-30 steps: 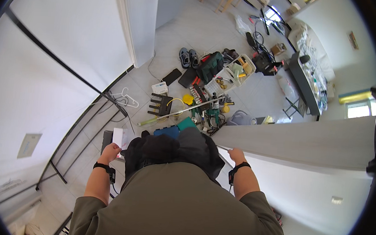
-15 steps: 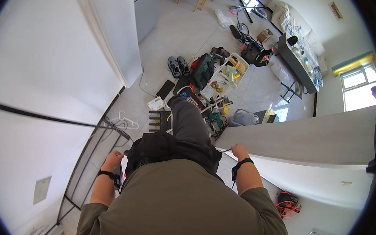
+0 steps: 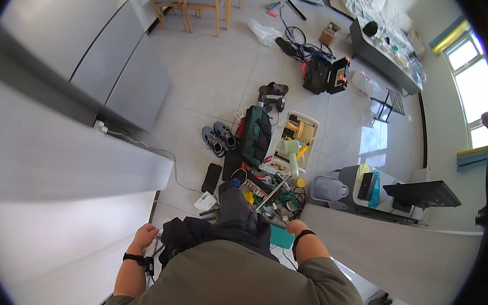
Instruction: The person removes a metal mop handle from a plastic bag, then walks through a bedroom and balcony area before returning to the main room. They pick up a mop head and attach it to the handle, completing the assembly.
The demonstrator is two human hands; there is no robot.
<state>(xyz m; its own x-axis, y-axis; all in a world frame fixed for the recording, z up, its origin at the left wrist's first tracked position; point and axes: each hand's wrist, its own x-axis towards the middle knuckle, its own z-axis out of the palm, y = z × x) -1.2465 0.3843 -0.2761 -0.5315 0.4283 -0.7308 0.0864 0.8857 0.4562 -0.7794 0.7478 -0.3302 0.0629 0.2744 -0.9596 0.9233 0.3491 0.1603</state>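
Observation:
My left hand [image 3: 146,235] hangs at my left side with its fingers curled together beside my dark clothing; what they hold, if anything, is too small to make out. On my right, my right hand [image 3: 294,227] is closed, its fingertips mostly hidden. A flat turquoise thing [image 3: 281,237] shows right beside it; I cannot tell if they touch. Ahead of my leg lie a green tool bag [image 3: 255,136], a white bin [image 3: 310,158] with a pale green tool [image 3: 292,150] in it, and several loose hand tools [image 3: 266,193].
Sneakers [image 3: 213,141], a black case [image 3: 211,178] and a small white box [image 3: 205,201] lie left of the tools. A grey refrigerator [image 3: 138,81] stands left, wooden chairs [image 3: 201,3] beyond. An open black tool case [image 3: 318,72] lies ahead; a monitor [image 3: 424,193] stands right, past a wall end.
I have moved forward toward the tools. The refrigerator front, chairs and monitor now show more fully. The thin dark line at my right hand no longer shows; the turquoise thing has appeared beside it.

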